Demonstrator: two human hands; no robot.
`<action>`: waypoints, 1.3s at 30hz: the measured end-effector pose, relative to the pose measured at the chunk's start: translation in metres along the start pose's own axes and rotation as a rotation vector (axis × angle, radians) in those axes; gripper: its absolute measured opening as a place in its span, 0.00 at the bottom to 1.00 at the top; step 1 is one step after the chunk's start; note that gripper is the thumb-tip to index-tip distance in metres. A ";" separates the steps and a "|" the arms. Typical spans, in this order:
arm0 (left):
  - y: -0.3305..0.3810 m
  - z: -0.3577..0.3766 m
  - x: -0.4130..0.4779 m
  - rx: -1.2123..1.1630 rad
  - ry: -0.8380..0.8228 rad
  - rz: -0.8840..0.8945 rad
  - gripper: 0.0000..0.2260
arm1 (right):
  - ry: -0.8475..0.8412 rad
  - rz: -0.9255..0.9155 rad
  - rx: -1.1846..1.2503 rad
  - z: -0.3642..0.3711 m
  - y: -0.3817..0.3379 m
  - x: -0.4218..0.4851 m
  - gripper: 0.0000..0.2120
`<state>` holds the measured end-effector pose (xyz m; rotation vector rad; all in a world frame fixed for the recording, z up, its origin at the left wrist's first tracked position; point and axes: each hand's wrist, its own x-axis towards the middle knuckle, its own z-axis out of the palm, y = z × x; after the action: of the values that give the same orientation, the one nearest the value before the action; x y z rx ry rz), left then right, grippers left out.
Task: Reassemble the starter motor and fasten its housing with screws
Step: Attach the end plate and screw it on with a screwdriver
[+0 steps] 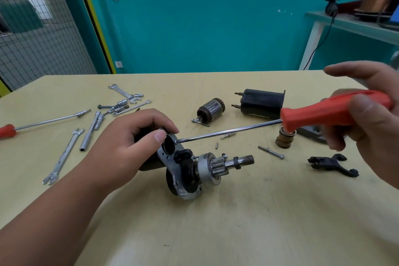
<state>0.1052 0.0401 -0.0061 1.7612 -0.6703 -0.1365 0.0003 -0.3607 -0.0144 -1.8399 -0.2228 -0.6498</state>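
Note:
My left hand (131, 136) grips the starter motor housing (172, 157) at the table's middle, thumb on its metal end plate. A pinion gear and shaft (226, 163) stick out to the right of the housing. My right hand (367, 114) holds a red-handled screwdriver (323, 112). Its long shank runs left and its tip sits on a screw at the plate's top edge (176, 141). My right index finger is stretched out above the handle.
On the yellow table (216, 233) lie an armature (210, 109), a black cylindrical casing (262, 101), a brass spring part (285, 138), a black fork lever (332, 164), a loose bolt (271, 152), and at left several wrenches (64, 155) and a second screwdriver (43, 122).

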 end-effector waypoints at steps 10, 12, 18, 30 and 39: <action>-0.002 0.000 0.000 0.012 -0.010 0.009 0.13 | 0.008 0.011 0.028 -0.003 0.008 0.002 0.29; -0.002 -0.001 -0.001 0.007 -0.007 0.008 0.13 | -0.004 0.019 0.057 -0.003 0.008 0.004 0.29; -0.006 -0.003 0.002 0.043 -0.013 0.021 0.14 | 0.039 0.074 -0.013 0.000 0.003 0.000 0.34; 0.002 0.000 -0.001 0.039 0.010 0.021 0.13 | -0.003 0.087 0.040 0.000 -0.001 0.000 0.42; 0.003 0.001 -0.001 0.014 -0.006 0.028 0.13 | 0.004 0.059 0.008 -0.001 0.000 0.001 0.36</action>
<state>0.1034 0.0394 -0.0036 1.7651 -0.7014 -0.1186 0.0008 -0.3614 -0.0144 -1.8304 -0.1679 -0.6112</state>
